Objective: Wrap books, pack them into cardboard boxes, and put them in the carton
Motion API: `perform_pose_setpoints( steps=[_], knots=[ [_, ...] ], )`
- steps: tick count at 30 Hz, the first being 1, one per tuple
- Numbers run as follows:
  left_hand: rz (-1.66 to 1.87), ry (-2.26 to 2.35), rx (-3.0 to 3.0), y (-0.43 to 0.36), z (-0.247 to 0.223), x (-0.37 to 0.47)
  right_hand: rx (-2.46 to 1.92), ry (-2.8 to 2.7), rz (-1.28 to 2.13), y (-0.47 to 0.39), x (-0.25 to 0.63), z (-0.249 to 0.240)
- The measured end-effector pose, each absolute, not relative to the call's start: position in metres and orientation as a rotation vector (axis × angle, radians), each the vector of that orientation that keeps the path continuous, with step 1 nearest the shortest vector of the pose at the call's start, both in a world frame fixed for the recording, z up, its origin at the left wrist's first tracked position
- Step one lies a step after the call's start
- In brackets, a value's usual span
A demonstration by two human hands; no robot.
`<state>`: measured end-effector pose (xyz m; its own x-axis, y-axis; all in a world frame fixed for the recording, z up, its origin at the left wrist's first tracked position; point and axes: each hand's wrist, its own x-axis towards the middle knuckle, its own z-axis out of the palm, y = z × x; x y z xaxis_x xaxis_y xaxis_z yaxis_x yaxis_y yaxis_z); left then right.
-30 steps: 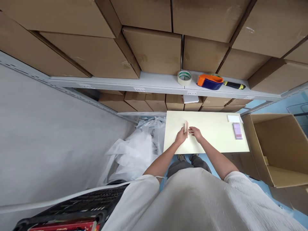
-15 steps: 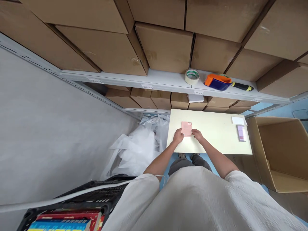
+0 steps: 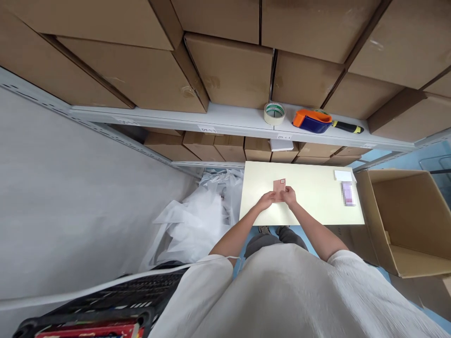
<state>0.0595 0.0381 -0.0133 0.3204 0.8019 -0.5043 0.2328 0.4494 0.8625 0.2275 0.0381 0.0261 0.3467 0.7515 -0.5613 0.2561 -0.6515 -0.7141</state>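
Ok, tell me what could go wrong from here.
The pink item might slip or bend, since the left hand and right hand hold it only near its lower part. The purple item lies near the right end of the table, so a bump could send it over. The tape roll sits near the shelf's front edge and could fall.

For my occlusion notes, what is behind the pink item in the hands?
Pale tabletop shows around the pink item. The patch directly behind it is covered, as are any fingers of the left hand or right hand there.
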Motion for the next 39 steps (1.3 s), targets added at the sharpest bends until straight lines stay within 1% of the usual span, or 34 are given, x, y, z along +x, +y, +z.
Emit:
perform_pose_setpoints(
  steps=[2, 7, 13, 19, 25, 31, 39],
  knots=[
    [0.529, 1.254, 1.04, 0.043, -0.007, 0.063, -2.04, -0.906, 1.274, 0.042, 0.225, 0.031],
    [0.578, 1.477, 0.985, 0.052, 0.007, 0.041, -1.831, -1.012, 1.511, 0.044, 0.21, 0.036],
    [0.389, 1.701, 1.195, 0.046, 0.014, -0.001, -1.925, -1.436, 1.479, 0.032, 0.197, 0.026],
    [0.296, 1.524, 1.528, 0.026, 0.015, -0.009, -1.898, -2.07, 1.363, 0.018, 0.195, 0.02],
    [0.06, 1.366, 1.832, 0.009, 0.012, -0.012, -1.764, -2.603, 1.243, 0.012, 0.193, 0.014],
    [-0.069, 1.411, 1.852, 0.022, 0.001, -0.023, -1.707, -2.729, 1.255, 0.032, 0.177, 0.003],
    [-0.108, 1.525, 1.777, 0.076, -0.011, -0.037, -1.744, -2.674, 1.27, 0.086, 0.142, -0.011]
  ],
)
